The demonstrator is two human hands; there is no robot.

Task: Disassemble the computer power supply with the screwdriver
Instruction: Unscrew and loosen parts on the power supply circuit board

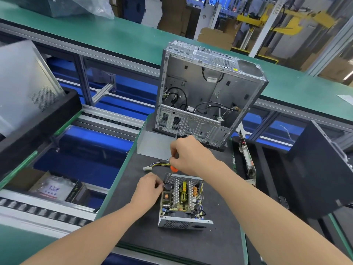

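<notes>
Right arm: comes in from the lower right with a bare forearm, the wrist bent down over the far end of the box.
Right hand (188,155): its fingers are curled tight round the orange-handled screwdriver (174,168), which stands nearly upright with the thin shaft pointing down.
Screwdriver tip: at the far left corner of the open grey metal power supply (181,199); I cannot tell whether it sits on a screw.
Left arm: reaches in from the lower left, low over the table.
Left hand (150,185): its fingers are curled onto the left wall of the power supply, beside a black round capacitor (168,187).
Power supply: lies on the dark foam-topped table (219,236), lid off, circuit board exposed, just below the right hand.
Wires: a yellow-and-black bundle with a white plug (148,167) lies just beyond the left hand.
Behind: a flat grey sheet-metal panel (152,144) and a stripped silver computer case (206,92) standing upright.
</notes>
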